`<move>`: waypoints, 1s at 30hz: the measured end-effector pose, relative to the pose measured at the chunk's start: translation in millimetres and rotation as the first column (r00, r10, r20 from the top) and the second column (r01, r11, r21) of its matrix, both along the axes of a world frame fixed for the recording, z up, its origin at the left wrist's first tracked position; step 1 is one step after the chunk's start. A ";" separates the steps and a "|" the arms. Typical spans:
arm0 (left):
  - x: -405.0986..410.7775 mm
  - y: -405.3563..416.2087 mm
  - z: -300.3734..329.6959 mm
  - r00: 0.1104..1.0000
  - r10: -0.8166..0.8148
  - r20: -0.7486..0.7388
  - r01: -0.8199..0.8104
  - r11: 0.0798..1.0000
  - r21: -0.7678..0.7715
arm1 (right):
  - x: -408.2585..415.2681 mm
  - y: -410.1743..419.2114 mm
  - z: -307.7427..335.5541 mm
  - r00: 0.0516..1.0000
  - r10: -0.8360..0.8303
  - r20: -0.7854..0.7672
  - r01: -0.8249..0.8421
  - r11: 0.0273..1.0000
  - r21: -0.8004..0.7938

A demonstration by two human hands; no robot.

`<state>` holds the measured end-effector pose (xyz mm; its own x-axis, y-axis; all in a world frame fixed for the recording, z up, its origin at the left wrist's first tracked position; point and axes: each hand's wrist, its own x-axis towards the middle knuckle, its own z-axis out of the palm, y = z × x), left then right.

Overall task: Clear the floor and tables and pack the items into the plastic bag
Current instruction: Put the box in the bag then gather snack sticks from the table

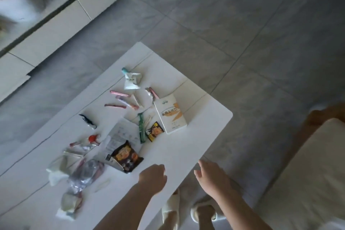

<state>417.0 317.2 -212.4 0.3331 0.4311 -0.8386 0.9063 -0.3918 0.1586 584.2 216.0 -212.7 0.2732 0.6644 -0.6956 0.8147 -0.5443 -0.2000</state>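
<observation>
While both hands hover at the near edge of the white table (205, 117), neither holds anything: the left hand (153, 175) is loosely curled over the tabletop, and the right hand (211, 175) hangs with fingers relaxed and spread just past the table's edge, above the grey floor (242, 33). The litter lies ahead and to the left of the hands, scattered across the table. Nearest is a dark snack packet (127, 157), just beyond the left hand and up to its left, so the left hand is plainly the closer one for a first pick; its long axis runs slantwise, from the lower right up toward the upper left. Further off, a white box (169, 115) lies flat with its long axis pointing away from the person, tilted a little leftward, and sits about equally ahead of both hands. Pink sticks (119, 93) and a crumpled tube (131, 80) lie beyond, and clear wrappers (82, 175) are heaped well to the left. No plastic bag is clearly recognisable in view, so where the items must go cannot be told from here.
</observation>
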 end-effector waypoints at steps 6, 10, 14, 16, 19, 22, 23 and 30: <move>-30.0 18.7 -9.6 0.987 0.153 -0.042 -0.153 0.988 0.002 | -16.2 48.8 -3.6 0.986 0.166 -0.031 -0.166 0.986 0.009; -35.8 28.2 -22.5 0.945 0.326 -0.009 -0.325 0.946 0.006 | -15.6 85.1 -14.8 0.969 0.248 0.010 -0.249 0.968 0.042; -42.7 45.8 -36.3 0.909 0.417 -0.013 -0.415 0.907 0.073 | -8.1 121.2 -34.1 0.947 0.298 0.120 -0.314 0.938 0.144; -49.1 56.8 -46.8 0.875 0.484 -0.023 -0.479 0.870 0.115 | -5.6 136.0 -46.4 0.937 0.307 0.165 -0.334 0.926 0.175; -58.3 71.8 -68.1 0.812 0.583 0.001 -0.572 0.797 0.192 | -6.2 156.0 -65.8 0.935 0.286 0.211 -0.328 0.924 0.198; -63.0 82.3 -88.0 0.823 0.569 0.011 -0.550 0.790 0.271 | -10.7 169.7 -87.1 0.943 0.246 0.223 -0.293 0.932 0.214; -63.6 83.9 -93.1 0.841 0.541 0.011 -0.519 0.802 0.295 | -13.0 172.4 -94.3 0.947 0.234 0.222 -0.280 0.938 0.206; -63.5 87.0 -132.8 0.875 0.484 -0.013 -0.446 0.817 0.364 | -26.6 174.9 -130.0 0.950 0.135 0.280 -0.211 0.942 0.261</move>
<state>353.5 404.2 -345.1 -0.0579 0.7758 -0.6283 0.9976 0.0686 -0.0072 557.6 390.9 -342.7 0.2783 0.8763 -0.3932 0.9348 -0.3411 -0.0986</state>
